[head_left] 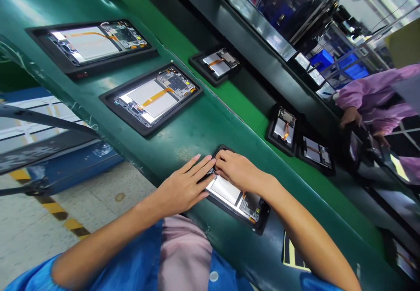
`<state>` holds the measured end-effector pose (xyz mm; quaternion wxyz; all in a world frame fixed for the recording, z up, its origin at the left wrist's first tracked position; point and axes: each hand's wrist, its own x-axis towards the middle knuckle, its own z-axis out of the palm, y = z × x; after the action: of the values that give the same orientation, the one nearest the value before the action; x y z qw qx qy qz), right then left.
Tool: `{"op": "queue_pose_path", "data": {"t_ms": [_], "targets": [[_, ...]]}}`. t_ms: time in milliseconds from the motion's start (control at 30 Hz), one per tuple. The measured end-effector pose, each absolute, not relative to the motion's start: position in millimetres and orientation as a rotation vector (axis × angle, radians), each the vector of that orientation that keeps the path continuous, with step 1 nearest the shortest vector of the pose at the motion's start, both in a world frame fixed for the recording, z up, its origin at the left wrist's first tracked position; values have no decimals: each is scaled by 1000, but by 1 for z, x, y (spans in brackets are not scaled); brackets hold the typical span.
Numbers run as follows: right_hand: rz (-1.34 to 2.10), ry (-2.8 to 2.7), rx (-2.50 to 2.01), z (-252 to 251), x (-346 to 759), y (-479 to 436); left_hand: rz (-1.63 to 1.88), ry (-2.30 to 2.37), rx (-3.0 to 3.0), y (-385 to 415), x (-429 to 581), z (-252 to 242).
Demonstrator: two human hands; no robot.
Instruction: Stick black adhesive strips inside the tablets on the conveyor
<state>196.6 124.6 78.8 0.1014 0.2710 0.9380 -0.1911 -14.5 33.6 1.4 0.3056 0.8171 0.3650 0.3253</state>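
Note:
An opened tablet lies in a black tray on the green bench in front of me, its pale battery and circuit board showing. My left hand rests at the tablet's left end with its fingers stretched out over the edge. Over that same end, my right hand has its fingers bent and pressed together against the tablet's inner parts. Whatever those fingertips pinch, if anything, is hidden. Both hands cover the tablet's upper left corner.
Two more opened tablets in black trays sit on the bench, one farther left and one nearer. Beyond the bench edge, a green conveyor belt carries several trayed tablets. A co-worker in pink sleeves handles something at the right.

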Motion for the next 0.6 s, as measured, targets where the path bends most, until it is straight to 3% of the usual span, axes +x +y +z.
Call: {"op": "queue_pose_path", "data": {"t_ms": [333, 600], "targets": [[-527, 2794, 823, 75, 196, 123, 849, 998, 2139, 35, -11, -5], [-191, 2729, 868, 79, 193, 115, 832, 1025, 2203, 34, -7, -3]]}}
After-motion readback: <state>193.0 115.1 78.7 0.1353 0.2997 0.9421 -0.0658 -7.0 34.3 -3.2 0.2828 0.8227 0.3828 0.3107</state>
